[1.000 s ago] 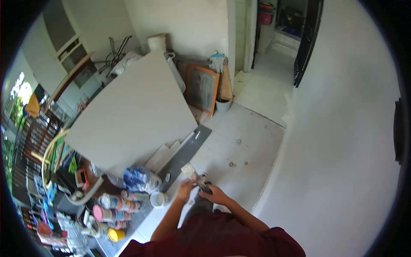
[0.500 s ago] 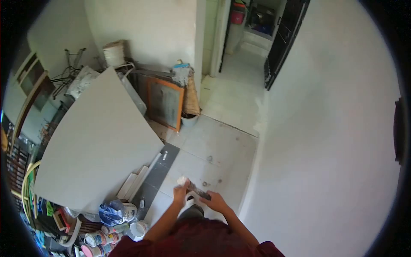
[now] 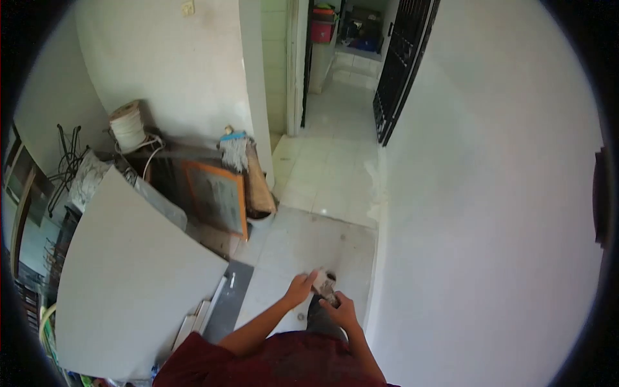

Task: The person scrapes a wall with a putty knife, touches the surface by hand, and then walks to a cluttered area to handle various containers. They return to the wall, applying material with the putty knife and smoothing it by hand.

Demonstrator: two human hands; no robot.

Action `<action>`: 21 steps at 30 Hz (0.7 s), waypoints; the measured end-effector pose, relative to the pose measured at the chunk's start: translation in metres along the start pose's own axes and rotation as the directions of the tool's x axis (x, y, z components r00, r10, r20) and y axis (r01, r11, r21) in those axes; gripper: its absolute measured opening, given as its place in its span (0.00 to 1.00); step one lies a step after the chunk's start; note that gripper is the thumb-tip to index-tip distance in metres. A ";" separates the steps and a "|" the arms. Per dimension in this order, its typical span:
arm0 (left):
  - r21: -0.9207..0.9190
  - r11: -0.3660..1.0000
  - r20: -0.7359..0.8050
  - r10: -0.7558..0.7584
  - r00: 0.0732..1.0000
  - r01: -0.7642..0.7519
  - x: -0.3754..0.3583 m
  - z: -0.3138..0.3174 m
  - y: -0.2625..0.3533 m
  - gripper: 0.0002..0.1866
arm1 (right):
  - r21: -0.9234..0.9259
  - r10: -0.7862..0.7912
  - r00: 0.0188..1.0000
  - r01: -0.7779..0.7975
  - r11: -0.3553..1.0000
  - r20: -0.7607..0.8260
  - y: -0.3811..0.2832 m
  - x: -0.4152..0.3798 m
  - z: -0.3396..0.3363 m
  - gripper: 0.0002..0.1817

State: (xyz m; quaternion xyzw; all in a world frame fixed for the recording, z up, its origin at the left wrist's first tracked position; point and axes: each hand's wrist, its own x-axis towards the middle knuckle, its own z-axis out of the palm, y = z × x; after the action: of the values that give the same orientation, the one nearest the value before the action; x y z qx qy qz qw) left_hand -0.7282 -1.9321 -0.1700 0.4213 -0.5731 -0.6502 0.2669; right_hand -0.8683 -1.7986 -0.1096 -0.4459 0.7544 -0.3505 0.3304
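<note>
Right hand [image 3: 340, 311] grips putty knife [image 3: 324, 287] | blade white-smeared | left hand [image 3: 301, 288] touching

grey board [image 3: 129, 258], framed screen [image 3: 216, 198], mop [image 3: 235, 145]

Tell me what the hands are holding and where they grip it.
A putty knife: right hand grips its dark handle, left hand pinches the pale blade end.

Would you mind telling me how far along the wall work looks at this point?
Done: the white wall on the right looks smooth and evenly coated. In hand: the right hand grips a putty knife, and the left hand touches its blade end. Left: cannot tell; a large grey board leans unused on the left.
</note>
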 end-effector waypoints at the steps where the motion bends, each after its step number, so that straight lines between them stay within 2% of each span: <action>1: -0.192 0.981 -0.075 -0.044 0.996 0.028 0.009 0.005 0.014 0.27 | -0.001 -0.018 1.000 0.018 1.000 -0.015 0.012 0.031 0.001 0.24; 2: -0.382 0.923 -0.137 -0.104 0.985 0.044 0.019 0.009 0.024 0.27 | -0.042 -0.070 0.995 0.073 0.996 0.078 0.027 0.060 0.004 0.25; 3: -0.320 0.941 -0.130 -0.163 0.978 0.115 0.035 0.002 0.016 0.26 | -0.080 -0.120 0.977 0.136 0.987 0.175 0.035 0.094 0.001 0.26; 4: -0.257 0.949 -0.137 -0.221 0.966 0.181 0.058 -0.009 0.014 0.25 | -0.083 -0.147 0.974 0.163 0.983 0.174 0.034 0.132 -0.010 0.26; 5: -0.257 0.952 -0.155 -0.209 0.966 0.165 0.090 -0.022 0.018 0.25 | -0.116 -0.225 0.940 0.261 0.958 0.257 0.032 0.165 -0.017 0.26; 6: -0.030 0.984 -0.192 -0.176 0.966 0.173 0.114 -0.035 0.018 0.24 | -0.132 -0.283 0.893 0.347 0.929 0.351 0.029 0.189 -0.020 0.26; 7: 0.193 0.961 -0.219 -0.153 0.964 0.197 0.128 -0.042 0.014 0.24 | -0.117 -0.281 0.883 0.346 0.931 0.375 0.027 0.212 -0.023 0.26; 8: 0.179 0.959 -0.242 -0.173 0.955 0.219 0.143 -0.042 0.025 0.24 | -0.084 -0.243 0.867 0.308 0.948 0.436 0.012 0.242 -0.033 0.26; 10: 0.230 0.957 -0.399 -0.073 0.914 0.177 0.193 -0.054 0.080 0.24 | -0.051 -0.224 0.824 0.292 0.955 0.521 -0.029 0.317 -0.046 0.25; 11: 0.213 0.955 -0.424 -0.099 0.900 0.205 0.210 -0.058 0.096 0.24 | -0.081 -0.250 0.808 0.343 0.936 0.533 -0.046 0.344 -0.049 0.25; 13: 0.120 0.990 -0.595 0.010 0.803 0.077 0.241 -0.063 0.121 0.24 | -0.112 -0.272 0.778 0.399 0.910 0.566 -0.075 0.389 -0.053 0.24; 14: 0.106 0.991 -0.614 0.001 0.789 0.081 0.252 -0.068 0.128 0.24 | -0.066 -0.300 0.728 0.428 0.902 0.616 -0.092 0.414 -0.053 0.25; 16: 0.138 0.987 -0.646 0.028 0.762 0.081 0.274 -0.091 0.142 0.24 | -0.017 -0.347 0.655 0.482 0.876 0.671 -0.111 0.461 -0.044 0.25; 17: 0.346 0.915 -0.591 0.041 0.806 0.207 0.280 -0.108 0.154 0.24 | 0.009 -0.400 0.613 0.539 0.842 0.681 -0.109 0.483 -0.034 0.26; 18: 0.427 0.881 -0.560 0.078 0.825 0.207 0.291 -0.123 0.152 0.24 | 0.037 -0.451 0.569 0.593 0.805 0.688 -0.108 0.504 -0.024 0.27; 19: 0.508 0.837 -0.524 0.111 0.845 0.205 0.303 -0.135 0.146 0.23 | 0.015 -0.424 0.549 0.599 0.801 0.721 -0.109 0.524 -0.017 0.29; 21: 0.360 0.914 -0.418 -0.020 0.908 0.185 0.330 -0.160 0.129 0.23 | 0.005 -0.457 0.534 0.647 0.763 0.711 -0.101 0.561 0.006 0.32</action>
State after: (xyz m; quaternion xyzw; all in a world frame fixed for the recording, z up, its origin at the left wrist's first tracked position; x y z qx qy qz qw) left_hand -0.7749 -2.3148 -0.1224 0.6218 -0.6000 -0.4340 0.2550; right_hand -1.0344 -2.3432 -0.1341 -0.7968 0.4371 -0.1487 0.3897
